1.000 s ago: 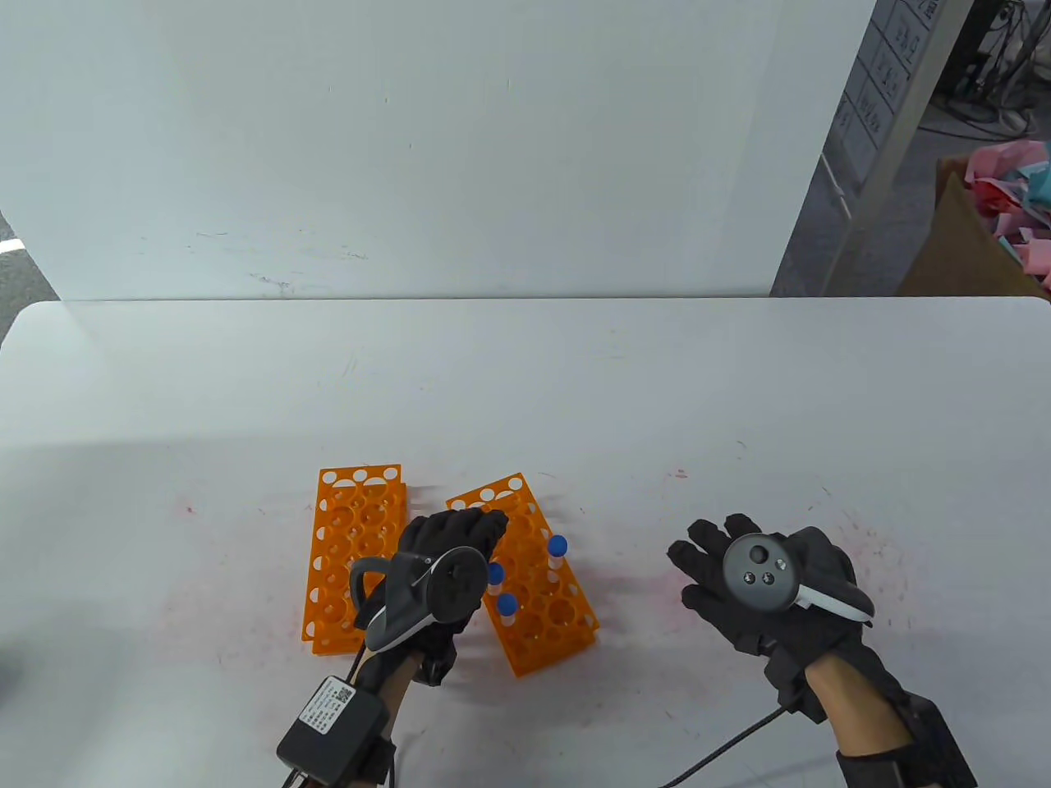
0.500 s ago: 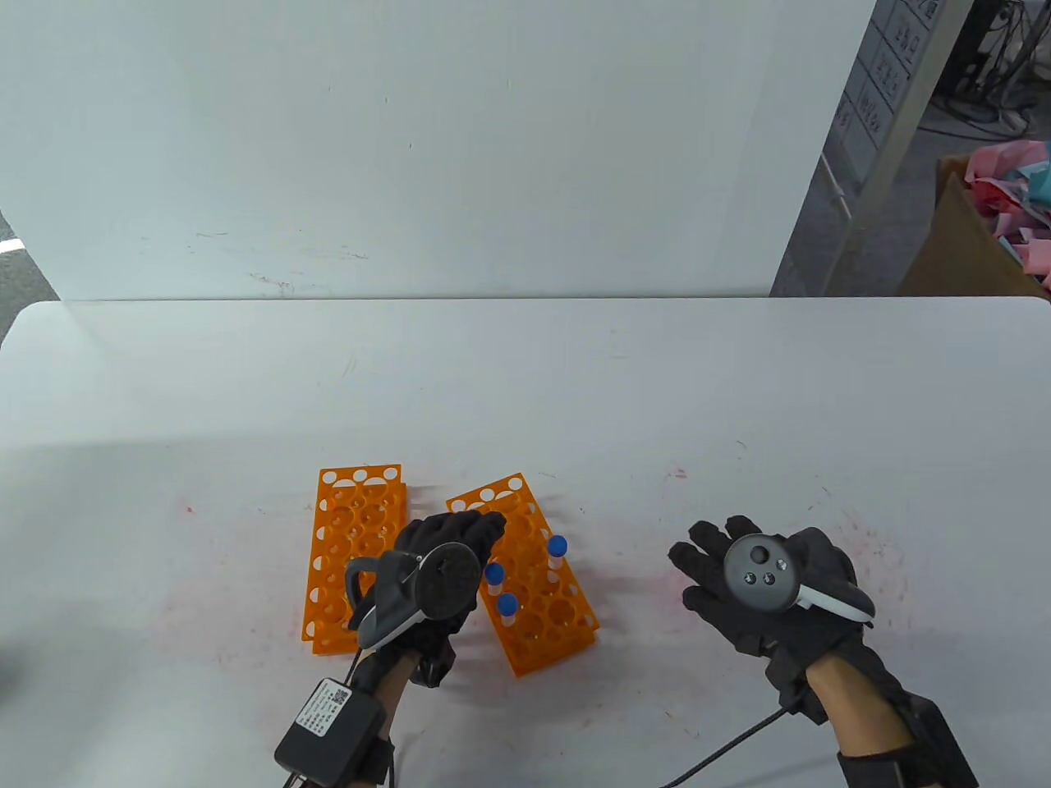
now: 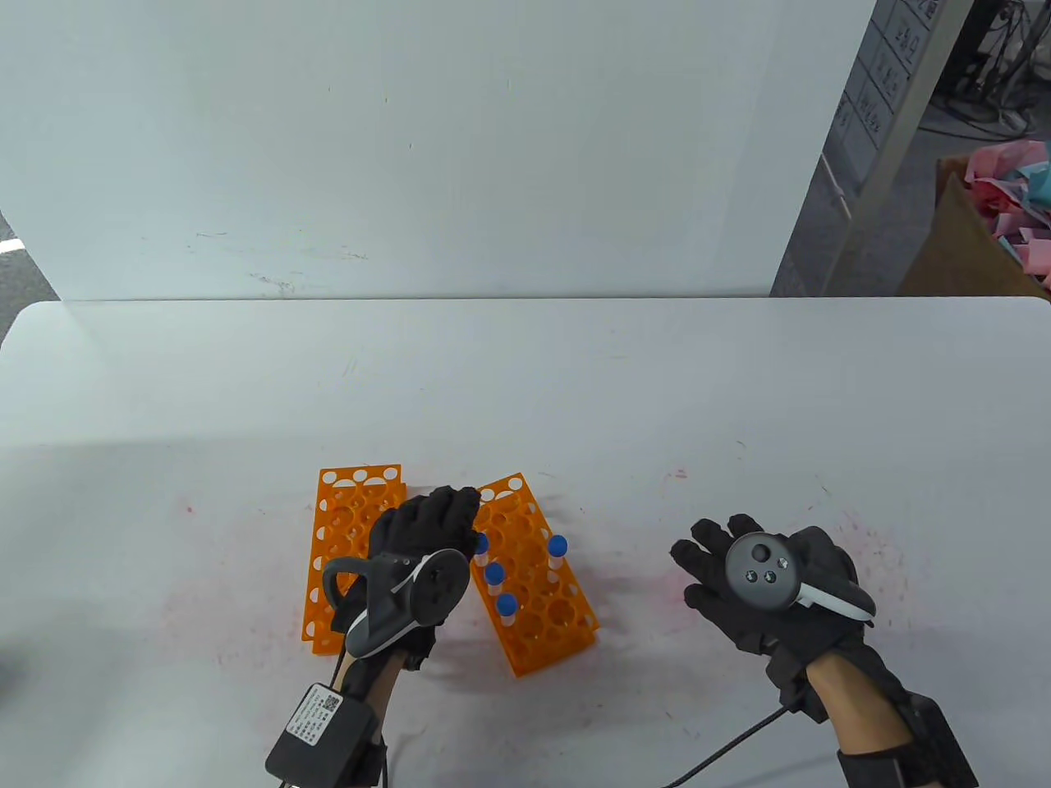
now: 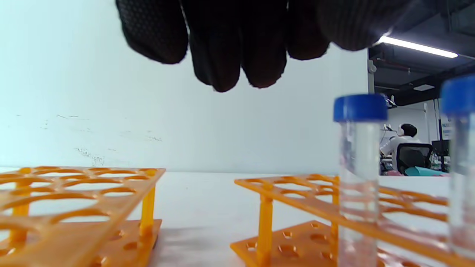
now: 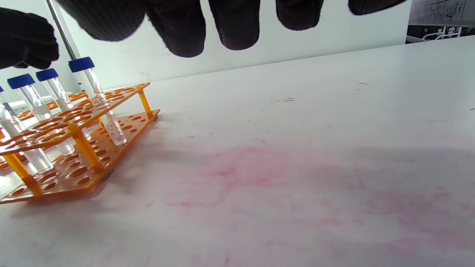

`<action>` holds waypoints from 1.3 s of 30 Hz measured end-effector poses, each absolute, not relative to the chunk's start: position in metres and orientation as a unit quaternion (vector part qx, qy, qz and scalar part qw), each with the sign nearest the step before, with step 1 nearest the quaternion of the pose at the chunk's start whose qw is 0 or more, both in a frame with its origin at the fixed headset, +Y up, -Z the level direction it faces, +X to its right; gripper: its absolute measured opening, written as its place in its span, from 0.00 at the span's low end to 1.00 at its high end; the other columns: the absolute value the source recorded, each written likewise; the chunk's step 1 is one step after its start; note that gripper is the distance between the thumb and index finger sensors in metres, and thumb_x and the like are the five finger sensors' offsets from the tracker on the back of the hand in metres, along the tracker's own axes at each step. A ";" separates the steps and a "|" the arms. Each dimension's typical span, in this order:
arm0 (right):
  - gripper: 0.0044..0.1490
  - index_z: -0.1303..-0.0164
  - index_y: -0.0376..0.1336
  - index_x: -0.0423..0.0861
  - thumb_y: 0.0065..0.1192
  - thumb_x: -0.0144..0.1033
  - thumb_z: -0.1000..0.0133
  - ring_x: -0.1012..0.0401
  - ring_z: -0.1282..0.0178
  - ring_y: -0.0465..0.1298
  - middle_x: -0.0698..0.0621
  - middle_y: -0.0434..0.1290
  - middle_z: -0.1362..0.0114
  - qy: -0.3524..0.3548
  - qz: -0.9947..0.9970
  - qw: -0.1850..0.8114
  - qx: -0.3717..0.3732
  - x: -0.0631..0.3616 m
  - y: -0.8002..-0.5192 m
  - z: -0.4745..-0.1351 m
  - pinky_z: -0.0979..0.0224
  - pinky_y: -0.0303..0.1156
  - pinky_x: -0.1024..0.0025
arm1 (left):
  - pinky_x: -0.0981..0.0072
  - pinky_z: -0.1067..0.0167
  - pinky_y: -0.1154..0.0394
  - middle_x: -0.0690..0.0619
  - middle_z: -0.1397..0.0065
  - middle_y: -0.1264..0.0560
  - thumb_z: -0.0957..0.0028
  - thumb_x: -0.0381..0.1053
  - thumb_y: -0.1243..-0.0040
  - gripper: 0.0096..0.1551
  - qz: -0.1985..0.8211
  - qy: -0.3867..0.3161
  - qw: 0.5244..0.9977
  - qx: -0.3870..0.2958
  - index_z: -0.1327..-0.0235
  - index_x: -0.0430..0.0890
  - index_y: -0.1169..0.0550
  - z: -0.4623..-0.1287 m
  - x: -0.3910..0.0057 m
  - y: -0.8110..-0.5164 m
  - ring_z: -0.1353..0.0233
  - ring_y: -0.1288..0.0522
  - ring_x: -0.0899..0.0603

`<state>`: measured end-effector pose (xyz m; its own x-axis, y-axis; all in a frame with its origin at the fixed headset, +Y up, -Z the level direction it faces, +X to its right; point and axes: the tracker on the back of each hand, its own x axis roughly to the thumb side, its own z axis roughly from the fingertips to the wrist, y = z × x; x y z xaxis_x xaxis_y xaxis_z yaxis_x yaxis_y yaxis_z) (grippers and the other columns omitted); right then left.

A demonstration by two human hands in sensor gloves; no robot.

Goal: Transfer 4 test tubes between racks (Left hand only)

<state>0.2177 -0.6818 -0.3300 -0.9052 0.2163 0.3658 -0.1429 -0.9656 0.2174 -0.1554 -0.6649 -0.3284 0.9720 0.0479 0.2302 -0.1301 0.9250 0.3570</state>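
We see four clear blue-capped test tubes [image 3: 494,579] standing in the angled orange plastic rack [image 3: 566,611]; the straight orange plastic rack [image 3: 332,525] beside it holds none. Our left hand [image 3: 423,525] hovers between both racks, fingers [image 4: 219,55] loosely curled, gripping nothing. Our right hand [image 3: 759,587] rests flat and spread on the pink-stained white table [image 3: 575,377]. No writing is legible.

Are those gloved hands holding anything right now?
No. The left hand hovers empty-fingered over the racks; the right hand lies open on the table.

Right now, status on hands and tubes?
Left hand empty over racks. Right hand flat on table, idle. Four blue-capped tubes in right rack. Nothing blocking.
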 end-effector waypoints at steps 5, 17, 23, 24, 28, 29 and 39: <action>0.38 0.18 0.50 0.55 0.44 0.56 0.40 0.33 0.17 0.44 0.43 0.48 0.11 0.059 0.976 0.106 0.179 0.225 -0.673 -0.328 0.26 0.46 0.24 | 0.40 0.32 0.28 0.52 0.21 0.27 0.47 0.61 0.46 0.32 0.003 -0.097 0.975 0.199 0.27 0.59 0.31 -0.322 -0.171 -0.658 0.26 0.25 0.38; 0.41 0.17 0.45 0.56 0.45 0.58 0.40 0.33 0.18 0.37 0.44 0.42 0.10 0.021 0.983 0.100 0.152 0.234 -0.672 -0.331 0.26 0.41 0.24 | 0.32 0.27 0.35 0.49 0.13 0.38 0.48 0.68 0.48 0.40 -0.030 -0.038 0.987 0.150 0.21 0.60 0.39 -0.310 -0.237 -0.668 0.16 0.39 0.32; 0.42 0.17 0.42 0.57 0.45 0.59 0.41 0.33 0.18 0.35 0.44 0.38 0.10 0.014 0.985 0.086 0.149 0.232 -0.673 -0.331 0.27 0.40 0.23 | 0.29 0.25 0.40 0.50 0.10 0.45 0.48 0.71 0.51 0.44 -0.053 -0.027 0.991 0.119 0.18 0.62 0.45 -0.313 -0.236 -0.675 0.13 0.47 0.31; 0.43 0.17 0.41 0.58 0.45 0.59 0.41 0.33 0.18 0.35 0.44 0.37 0.10 0.011 0.986 0.083 0.147 0.232 -0.673 -0.330 0.28 0.39 0.22 | 0.28 0.25 0.41 0.49 0.09 0.46 0.48 0.71 0.51 0.44 -0.036 -0.030 0.994 0.101 0.18 0.63 0.46 -0.315 -0.235 -0.677 0.12 0.49 0.31; 0.44 0.17 0.38 0.59 0.45 0.60 0.41 0.34 0.19 0.32 0.45 0.33 0.11 0.003 0.987 0.082 0.138 0.236 -0.672 -0.330 0.30 0.35 0.21 | 0.27 0.25 0.44 0.49 0.08 0.50 0.48 0.72 0.52 0.45 -0.050 -0.032 0.995 0.085 0.18 0.63 0.49 -0.316 -0.236 -0.679 0.12 0.53 0.31; 0.45 0.17 0.37 0.59 0.45 0.60 0.41 0.34 0.19 0.31 0.45 0.32 0.11 0.000 0.987 0.084 0.136 0.236 -0.672 -0.330 0.30 0.34 0.21 | 0.26 0.25 0.45 0.49 0.08 0.50 0.48 0.72 0.52 0.45 -0.053 -0.029 0.995 0.079 0.18 0.63 0.49 -0.316 -0.237 -0.679 0.12 0.54 0.30; 0.46 0.17 0.35 0.60 0.45 0.63 0.41 0.36 0.20 0.27 0.47 0.28 0.11 0.008 0.990 0.050 0.134 0.231 -0.673 -0.329 0.31 0.30 0.21 | 0.21 0.26 0.49 0.48 0.08 0.55 0.47 0.72 0.53 0.46 -0.003 0.034 0.997 0.064 0.17 0.63 0.51 -0.311 -0.273 -0.676 0.12 0.59 0.29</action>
<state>0.2311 -0.6732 -0.3292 -0.9593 0.1008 0.2640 -0.0967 -0.9949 0.0286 -0.2734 -0.6758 -0.3111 0.9977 -0.0008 -0.0675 0.0095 0.9917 0.1282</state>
